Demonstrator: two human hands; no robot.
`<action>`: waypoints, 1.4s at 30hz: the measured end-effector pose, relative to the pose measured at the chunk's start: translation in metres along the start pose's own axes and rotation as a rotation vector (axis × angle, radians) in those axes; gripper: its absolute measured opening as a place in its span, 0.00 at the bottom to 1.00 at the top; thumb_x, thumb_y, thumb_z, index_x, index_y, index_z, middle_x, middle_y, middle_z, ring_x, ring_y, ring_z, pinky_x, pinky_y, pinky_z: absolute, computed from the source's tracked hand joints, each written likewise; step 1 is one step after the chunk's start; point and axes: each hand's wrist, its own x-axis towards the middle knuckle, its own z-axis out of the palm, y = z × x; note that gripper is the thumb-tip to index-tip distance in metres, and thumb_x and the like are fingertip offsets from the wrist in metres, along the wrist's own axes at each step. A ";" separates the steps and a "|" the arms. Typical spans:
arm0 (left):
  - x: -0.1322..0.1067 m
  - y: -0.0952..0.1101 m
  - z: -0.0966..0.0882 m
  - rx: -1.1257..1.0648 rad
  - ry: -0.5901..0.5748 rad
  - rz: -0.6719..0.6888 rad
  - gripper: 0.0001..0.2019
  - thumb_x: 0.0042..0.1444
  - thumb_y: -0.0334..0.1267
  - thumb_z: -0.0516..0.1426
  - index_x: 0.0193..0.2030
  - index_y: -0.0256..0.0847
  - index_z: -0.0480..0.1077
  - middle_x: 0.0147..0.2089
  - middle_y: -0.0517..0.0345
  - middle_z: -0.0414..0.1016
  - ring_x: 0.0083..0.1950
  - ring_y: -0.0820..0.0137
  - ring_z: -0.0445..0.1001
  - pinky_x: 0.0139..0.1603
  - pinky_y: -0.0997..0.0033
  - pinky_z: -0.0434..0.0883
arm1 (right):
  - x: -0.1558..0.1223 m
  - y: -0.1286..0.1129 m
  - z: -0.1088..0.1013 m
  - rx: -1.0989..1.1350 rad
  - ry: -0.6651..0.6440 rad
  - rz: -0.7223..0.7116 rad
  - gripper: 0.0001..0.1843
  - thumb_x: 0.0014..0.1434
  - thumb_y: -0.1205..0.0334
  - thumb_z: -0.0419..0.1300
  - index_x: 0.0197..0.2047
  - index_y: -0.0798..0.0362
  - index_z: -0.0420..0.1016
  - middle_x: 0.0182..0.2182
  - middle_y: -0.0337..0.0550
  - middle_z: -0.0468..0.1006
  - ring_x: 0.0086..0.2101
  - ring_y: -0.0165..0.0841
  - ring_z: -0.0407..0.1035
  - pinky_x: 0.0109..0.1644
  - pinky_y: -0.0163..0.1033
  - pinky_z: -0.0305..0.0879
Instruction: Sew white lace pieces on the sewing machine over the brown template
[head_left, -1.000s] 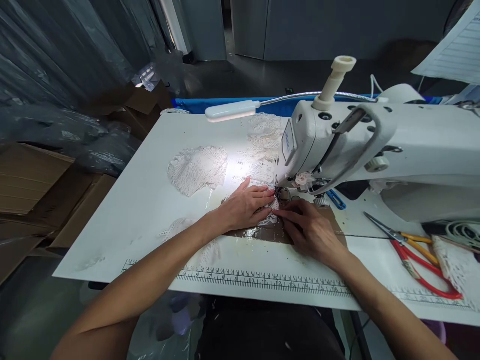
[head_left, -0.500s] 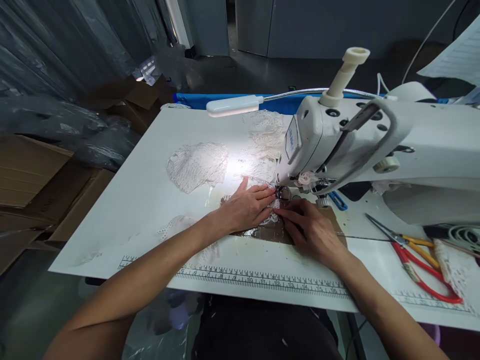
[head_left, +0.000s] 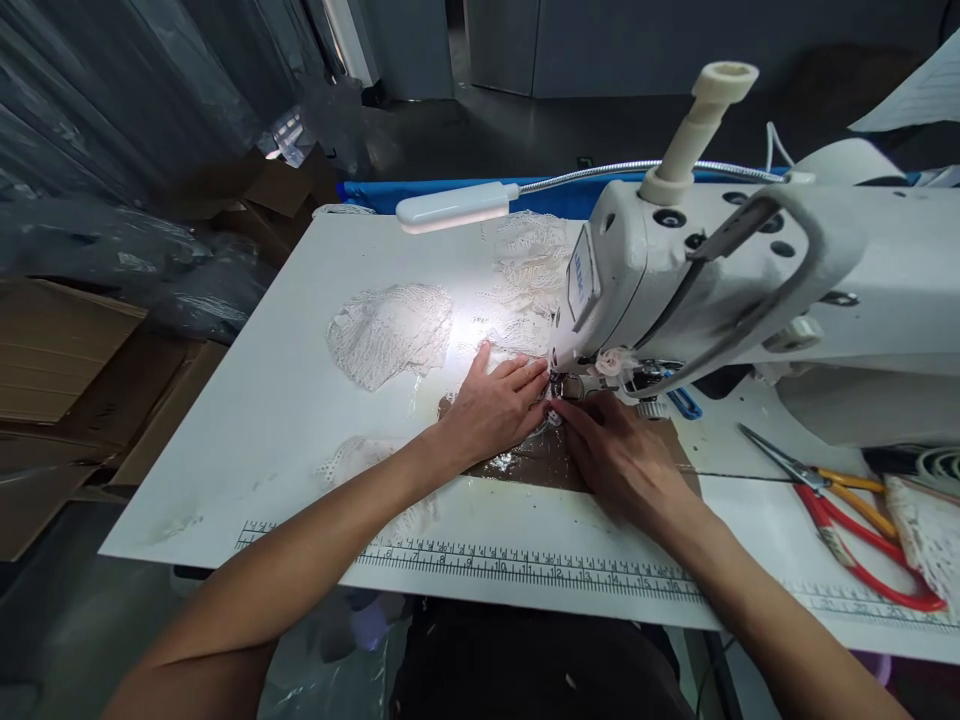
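Observation:
At the needle of the white sewing machine (head_left: pixel 622 270), a small piece of white lace (head_left: pixel 553 415) lies by the presser foot (head_left: pixel 556 385). My left hand (head_left: pixel 499 405) rests flat on the lace, its fingers stretched toward the foot and the thumb spread away. From the other side, my right hand (head_left: pixel 622 445) has its fingers bent and pinched at the lace's edge, just in front of the foot. Most of the lace is hidden beneath my hands. Under them is a brown, shiny plate (head_left: pixel 540 465) set on the white table (head_left: pixel 247 400).
Gathered lace pieces lie to the left (head_left: pixel 390 335), behind (head_left: pixel 529 260) and partly beneath my left forearm (head_left: pixel 360 460). A lamp (head_left: pixel 454 207) shines from above. Red-handled scissors (head_left: pixel 862 560) and a yellow-handled tool (head_left: pixel 859 500) lie right. Cardboard boxes (head_left: pixel 67 350) stand left of the table.
Both hands stay by the presser foot. The right fingers have drawn in closer to the lace edge, and the left hand has shifted very slightly. The camera view has moved a little.

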 end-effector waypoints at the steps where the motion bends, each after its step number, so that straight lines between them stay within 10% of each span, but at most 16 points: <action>1: 0.000 0.001 0.000 0.007 0.010 -0.010 0.16 0.68 0.39 0.47 0.56 0.37 0.68 0.55 0.48 0.73 0.60 0.58 0.68 0.66 0.39 0.54 | 0.001 0.000 0.000 -0.005 -0.014 0.006 0.19 0.65 0.64 0.47 0.53 0.52 0.74 0.39 0.56 0.73 0.36 0.42 0.69 0.30 0.40 0.64; 9: -0.002 -0.008 -0.004 0.021 0.161 0.006 0.13 0.66 0.38 0.50 0.52 0.36 0.68 0.53 0.46 0.72 0.47 0.63 0.72 0.50 0.55 0.69 | -0.010 0.016 0.003 0.343 0.089 0.131 0.21 0.66 0.59 0.47 0.58 0.52 0.69 0.45 0.53 0.71 0.36 0.36 0.70 0.37 0.40 0.69; 13: -0.002 -0.016 -0.013 -0.019 0.251 0.078 0.07 0.65 0.35 0.52 0.44 0.34 0.70 0.44 0.49 0.75 0.40 0.67 0.72 0.38 0.65 0.69 | -0.014 0.028 0.000 0.401 0.220 0.213 0.13 0.64 0.60 0.51 0.42 0.54 0.75 0.40 0.49 0.71 0.37 0.36 0.70 0.40 0.39 0.68; 19: -0.003 -0.005 -0.009 -0.114 0.155 0.200 0.06 0.64 0.31 0.52 0.40 0.35 0.71 0.41 0.51 0.75 0.38 0.70 0.72 0.38 0.67 0.70 | -0.014 0.026 -0.003 0.405 0.205 0.201 0.12 0.63 0.62 0.51 0.32 0.54 0.73 0.37 0.46 0.70 0.32 0.33 0.69 0.36 0.37 0.67; 35: -0.018 -0.010 -0.017 -0.103 -0.039 0.350 0.09 0.63 0.25 0.50 0.42 0.35 0.71 0.47 0.48 0.75 0.44 0.69 0.74 0.45 0.66 0.74 | -0.009 0.084 -0.010 -0.079 0.104 0.318 0.21 0.63 0.57 0.49 0.52 0.61 0.73 0.41 0.58 0.73 0.42 0.48 0.67 0.41 0.46 0.64; 42: -0.006 -0.023 -0.012 -0.141 -0.096 0.394 0.15 0.59 0.19 0.49 0.44 0.37 0.72 0.54 0.49 0.74 0.45 0.68 0.71 0.43 0.66 0.74 | -0.010 0.077 -0.007 -0.173 0.015 0.399 0.17 0.64 0.59 0.48 0.41 0.58 0.75 0.35 0.55 0.73 0.34 0.43 0.69 0.29 0.40 0.55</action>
